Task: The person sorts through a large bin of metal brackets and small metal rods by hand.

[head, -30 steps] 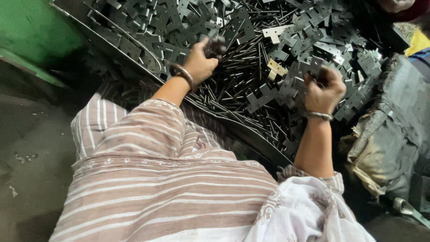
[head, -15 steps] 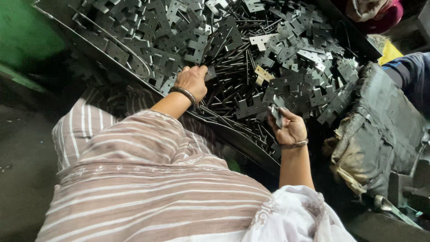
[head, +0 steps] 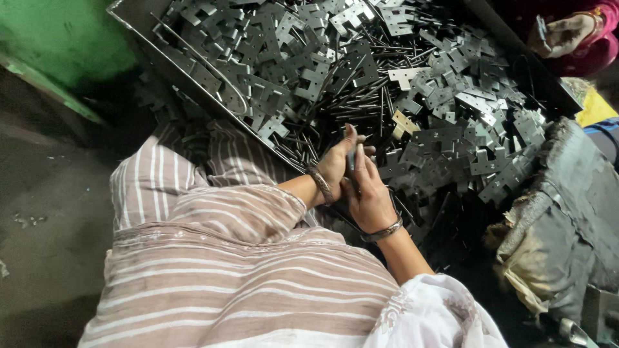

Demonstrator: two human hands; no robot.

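My left hand (head: pixel 335 162) and my right hand (head: pixel 369 196) meet at the near edge of a big heap of grey metal hinge plates (head: pixel 451 96) mixed with thin dark pins (head: pixel 361 106). Both hands pinch one small grey metal plate (head: pixel 351 156) between their fingers, just above the heap. Each wrist wears a metal bangle. My striped sleeve and knee fill the lower left of the view. How the plate sits inside my fingers is mostly hidden.
The heap lies in a shallow metal tray whose rim (head: pixel 193 84) runs diagonally at the left. A green surface (head: pixel 58 45) lies beyond it. Another person's hand (head: pixel 566 35) holds a part at the top right. A dirty grey sack (head: pixel 567 212) sits to the right.
My hands were apart in the heap, each grabbing parts. They have since come together near the tray's near edge, gripping one plate between them. The camera view shifted left.
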